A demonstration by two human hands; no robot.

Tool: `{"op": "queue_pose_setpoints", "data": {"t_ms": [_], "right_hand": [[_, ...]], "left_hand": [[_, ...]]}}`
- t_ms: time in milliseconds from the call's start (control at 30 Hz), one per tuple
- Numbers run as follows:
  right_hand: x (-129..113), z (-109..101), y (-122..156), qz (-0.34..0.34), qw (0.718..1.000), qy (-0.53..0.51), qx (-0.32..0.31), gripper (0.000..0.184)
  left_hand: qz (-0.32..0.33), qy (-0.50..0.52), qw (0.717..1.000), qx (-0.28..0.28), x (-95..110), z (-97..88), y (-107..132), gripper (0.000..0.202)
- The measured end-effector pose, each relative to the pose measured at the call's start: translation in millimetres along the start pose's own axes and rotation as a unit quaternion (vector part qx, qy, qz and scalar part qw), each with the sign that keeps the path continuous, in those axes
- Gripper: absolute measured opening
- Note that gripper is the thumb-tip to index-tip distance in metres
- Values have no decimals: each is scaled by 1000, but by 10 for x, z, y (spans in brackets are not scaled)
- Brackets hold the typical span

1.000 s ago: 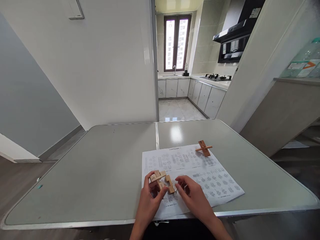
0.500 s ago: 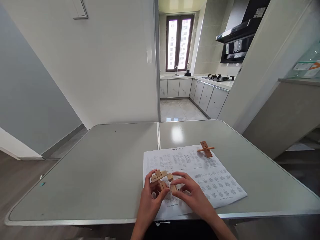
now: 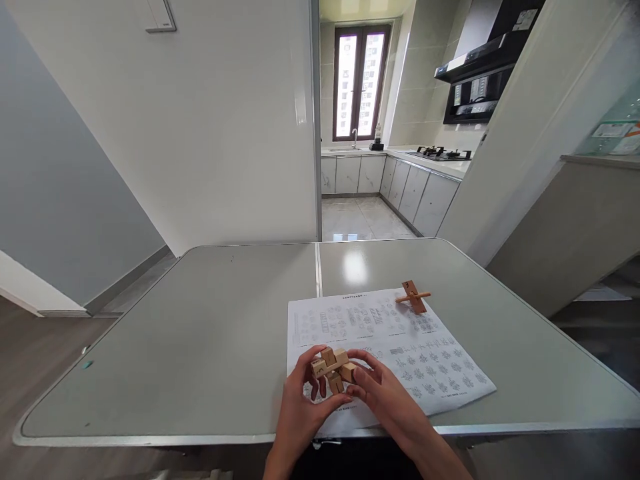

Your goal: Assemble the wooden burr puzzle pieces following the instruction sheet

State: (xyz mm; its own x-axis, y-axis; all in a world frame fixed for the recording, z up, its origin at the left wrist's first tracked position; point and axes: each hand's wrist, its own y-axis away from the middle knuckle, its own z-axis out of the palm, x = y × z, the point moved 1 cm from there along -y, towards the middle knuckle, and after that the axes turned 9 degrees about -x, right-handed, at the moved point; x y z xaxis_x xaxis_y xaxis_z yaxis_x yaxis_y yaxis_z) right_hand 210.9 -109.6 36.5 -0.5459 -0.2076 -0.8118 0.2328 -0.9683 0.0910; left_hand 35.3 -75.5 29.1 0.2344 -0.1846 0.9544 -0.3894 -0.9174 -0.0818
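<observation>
Between my two hands is a cluster of interlocking wooden puzzle blocks (image 3: pixel 332 363), light in colour with small dark marks on some ends. My left hand (image 3: pixel 303 400) grips its left side, thumb below and fingers behind. On the right side, my right hand (image 3: pixel 383 390) pinches the cluster with thumb and fingers. The cluster is held above a printed instruction sheet (image 3: pixel 440 373) covered with small line drawings. On the sheet's far right corner stands a reddish-brown flat wooden piece (image 3: pixel 414 297) with a wooden stick (image 3: pixel 400 299) through it.
The grey folding table (image 3: pixel 175 347) has a metal edge and a seam down the middle. A small blue-green bit (image 3: pixel 88 364) lies near its left edge. Beyond the table are a white wall (image 3: pixel 240 133) and a kitchen doorway with a gas stove (image 3: pixel 440 154).
The block in my right hand has moved left against the other blocks, so the pieces now form a tighter cluster. My hands have come closer together. The view has shifted slightly.
</observation>
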Motion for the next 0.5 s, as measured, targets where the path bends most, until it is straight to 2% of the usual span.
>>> {"op": "queue_pose_setpoints", "data": {"t_ms": [200, 333, 500], "right_hand": [[-28, 11, 32, -11, 994, 90, 63, 55], [-62, -10, 39, -4, 991, 123, 52, 55], [-168, -15, 74, 13, 988, 150, 42, 53]], "left_hand": [[15, -42, 999, -8, -20, 14, -5, 72], [42, -53, 998, -6, 18, 5, -8, 69], [63, -53, 996, -35, 125, -5, -19, 63]]}}
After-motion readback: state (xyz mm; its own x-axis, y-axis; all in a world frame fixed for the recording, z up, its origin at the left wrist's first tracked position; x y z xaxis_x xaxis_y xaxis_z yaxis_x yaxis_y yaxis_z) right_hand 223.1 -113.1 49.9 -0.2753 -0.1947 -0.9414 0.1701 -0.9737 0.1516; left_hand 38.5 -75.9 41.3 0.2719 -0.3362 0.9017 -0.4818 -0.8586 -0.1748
